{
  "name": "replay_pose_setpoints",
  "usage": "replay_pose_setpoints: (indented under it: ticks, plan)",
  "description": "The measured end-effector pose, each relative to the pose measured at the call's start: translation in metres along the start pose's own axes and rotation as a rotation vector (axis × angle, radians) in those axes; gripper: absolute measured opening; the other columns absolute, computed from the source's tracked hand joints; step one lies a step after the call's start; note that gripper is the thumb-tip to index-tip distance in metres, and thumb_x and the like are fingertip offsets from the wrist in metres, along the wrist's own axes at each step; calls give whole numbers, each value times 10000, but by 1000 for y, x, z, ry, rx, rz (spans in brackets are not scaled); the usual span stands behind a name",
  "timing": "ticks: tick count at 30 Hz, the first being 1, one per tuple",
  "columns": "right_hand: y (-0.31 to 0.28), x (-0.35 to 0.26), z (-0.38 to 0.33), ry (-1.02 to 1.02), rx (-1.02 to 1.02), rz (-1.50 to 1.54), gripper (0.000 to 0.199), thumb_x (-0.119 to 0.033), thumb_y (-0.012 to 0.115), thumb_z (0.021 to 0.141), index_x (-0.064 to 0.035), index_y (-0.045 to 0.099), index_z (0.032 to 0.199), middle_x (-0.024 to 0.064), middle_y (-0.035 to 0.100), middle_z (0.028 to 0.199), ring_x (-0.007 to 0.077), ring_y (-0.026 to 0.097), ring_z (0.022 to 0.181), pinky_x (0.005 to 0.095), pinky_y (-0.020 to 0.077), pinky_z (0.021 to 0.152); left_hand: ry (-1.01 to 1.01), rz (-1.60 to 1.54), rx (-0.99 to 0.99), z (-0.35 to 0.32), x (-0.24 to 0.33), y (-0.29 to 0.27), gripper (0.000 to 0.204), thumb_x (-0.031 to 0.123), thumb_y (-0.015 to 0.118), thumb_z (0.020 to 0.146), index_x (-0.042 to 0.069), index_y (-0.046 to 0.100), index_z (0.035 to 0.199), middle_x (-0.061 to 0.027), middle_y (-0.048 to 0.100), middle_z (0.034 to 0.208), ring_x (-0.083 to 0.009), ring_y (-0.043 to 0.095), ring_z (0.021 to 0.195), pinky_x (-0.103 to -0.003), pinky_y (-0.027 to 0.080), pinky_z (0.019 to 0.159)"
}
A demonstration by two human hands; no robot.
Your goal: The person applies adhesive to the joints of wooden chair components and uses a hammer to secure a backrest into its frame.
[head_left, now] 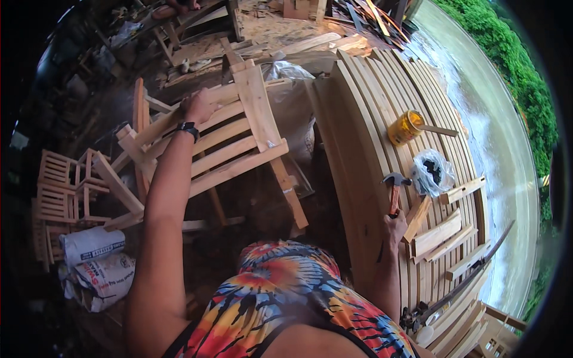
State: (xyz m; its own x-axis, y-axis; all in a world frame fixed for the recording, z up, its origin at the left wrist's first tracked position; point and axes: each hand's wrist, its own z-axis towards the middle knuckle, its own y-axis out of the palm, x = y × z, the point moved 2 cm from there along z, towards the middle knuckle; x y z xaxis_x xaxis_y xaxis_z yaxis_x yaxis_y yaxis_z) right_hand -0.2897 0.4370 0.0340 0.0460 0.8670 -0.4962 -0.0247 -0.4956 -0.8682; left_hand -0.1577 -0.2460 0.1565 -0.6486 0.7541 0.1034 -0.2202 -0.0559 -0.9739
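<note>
My left hand (201, 106), a dark watch at its wrist, is closed round the upper rail of a pale wooden slatted frame (222, 138). The frame has several parallel slats, a wide end board and legs. It stands tilted on the left, and its lower legs are partly in shadow. On the right, my right hand (394, 225) grips a claw hammer (395, 192) by its brown handle, head up, over a stack of long boards (352, 149). Next to the hammer are a clear plastic bag (432, 170) with dark contents and a short wood block (418, 218).
A yellow-smeared jar (405, 127) with a flat stick (440, 129) sits on the boards. Loose wood pieces (439, 232) and a long bar clamp (477, 265) lie nearer. Slatted wooden pieces (57, 200) and filled sacks (101, 274) stand at left. Part of another person (173, 9) shows far back.
</note>
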Motion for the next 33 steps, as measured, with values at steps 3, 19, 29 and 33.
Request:
replay_pose_setpoints:
  ticks: [3,19,29,33]
  plan:
    - [15,10,7,-97,17,-71,518,-108,660,754,-38,655,1267,197,696,1061,386,672,1013,460,518,924,-6,6,24,6,-15,15,607,546,847,763,74,640,1082,-173,710,1182,-373,657,1149,-497,511,973]
    - [18,4,-20,-189,253,-338,588,-105,677,832,-83,567,1410,222,593,1332,433,559,1221,518,447,1047,-166,-220,-239,83,-58,151,751,464,867,766,-47,633,1263,-370,388,1536,-478,330,1480,-521,276,1237]
    - [54,-112,-117,-142,78,-324,673,-131,762,812,-74,543,1446,218,533,1432,425,508,1308,511,415,1113,-31,-171,-48,60,-91,159,587,413,825,835,30,675,1255,-210,592,1362,-419,502,1327,-523,424,1116]
    - [81,-147,-156,-138,-103,-211,642,-129,747,829,-52,550,1436,224,528,1431,424,480,1340,502,392,1138,1,-470,237,-3,-99,119,488,309,822,838,35,685,1217,-200,662,1254,-372,620,1182,-461,498,1030]
